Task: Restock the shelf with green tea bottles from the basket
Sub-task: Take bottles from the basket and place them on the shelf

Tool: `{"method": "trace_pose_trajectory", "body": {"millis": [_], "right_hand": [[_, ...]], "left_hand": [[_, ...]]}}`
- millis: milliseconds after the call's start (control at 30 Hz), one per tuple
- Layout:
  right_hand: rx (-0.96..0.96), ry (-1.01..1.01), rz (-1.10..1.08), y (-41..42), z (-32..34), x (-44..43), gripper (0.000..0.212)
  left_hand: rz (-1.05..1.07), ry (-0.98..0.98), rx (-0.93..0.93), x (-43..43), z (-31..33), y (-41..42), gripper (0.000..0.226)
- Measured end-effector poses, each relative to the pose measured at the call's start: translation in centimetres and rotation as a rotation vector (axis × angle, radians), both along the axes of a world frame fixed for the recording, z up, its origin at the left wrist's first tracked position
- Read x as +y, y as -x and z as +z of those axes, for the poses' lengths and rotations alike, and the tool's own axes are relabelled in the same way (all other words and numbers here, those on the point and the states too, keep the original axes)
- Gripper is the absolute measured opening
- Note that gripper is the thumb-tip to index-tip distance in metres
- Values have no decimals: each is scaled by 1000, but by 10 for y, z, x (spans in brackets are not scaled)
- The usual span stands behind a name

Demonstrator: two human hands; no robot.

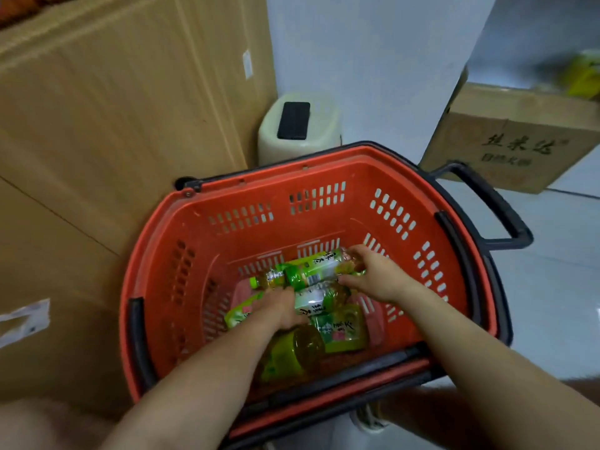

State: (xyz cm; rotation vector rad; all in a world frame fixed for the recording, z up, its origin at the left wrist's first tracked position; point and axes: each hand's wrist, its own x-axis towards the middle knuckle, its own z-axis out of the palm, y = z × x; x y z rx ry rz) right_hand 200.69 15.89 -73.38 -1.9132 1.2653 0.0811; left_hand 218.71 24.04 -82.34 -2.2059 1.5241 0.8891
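A red plastic basket (227, 203) with black handles stands on the floor below me. Several green tea bottles with green labels lie on its bottom. My right hand (376, 274) grips the base end of the farthest bottle (311, 267), which lies sideways. Lower down, my left hand (279, 308) closes over a second bottle (315, 302) next to it. Two more bottles (344, 326) lie nearer to me, one partly under my left forearm. No shelf is in view.
Large cardboard boxes (97, 157) rise along the left, touching the basket. A cream stool (324, 125) with a black phone (293, 120) on it stands behind the basket. Another cardboard box (506, 141) sits at the back right on the pale floor.
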Motion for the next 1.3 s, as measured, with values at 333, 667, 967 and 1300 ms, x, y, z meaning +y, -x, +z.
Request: {"method": "trace_pose_trajectory", "body": {"millis": [333,667,967,1300], "right_hand": [[47,-216,-187,0,1,-5,65],[-518,-310,-545,-16,-7,-33,53],[-217,6,-499,-2,-24,-50,84],[-445,-2,-508,-12,-2,-42,86]], "left_hand": [[-204,108,-78,-12,7,-2,49],[201,353,759,-53,36,2,68],[-47,69,18,-88,-46,1,79],[278,336,130,-31,65,-17,49]]}}
